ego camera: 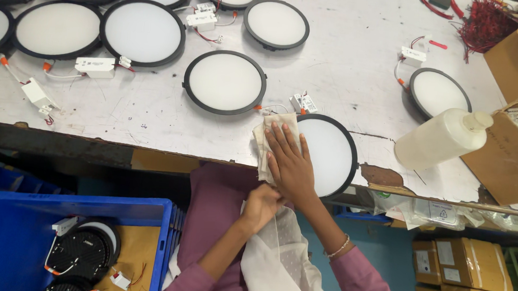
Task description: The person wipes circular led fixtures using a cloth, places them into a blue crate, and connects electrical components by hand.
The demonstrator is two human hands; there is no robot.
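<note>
Right hand (289,166) lay flat, fingers extended, pressing a soft cloth (269,141) on the round panel light (326,155) at the counter (349,67) edge; left hand (261,205) closed on the rim below; panel judged light, rigid, scratch-prone; hold by rim

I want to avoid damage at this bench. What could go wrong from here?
1. The round panel light under the right hand and cloth overhangs the table edge; pressure might tip it off.
2. The plastic bottle lies on its side nearby and could roll or leak.
</note>
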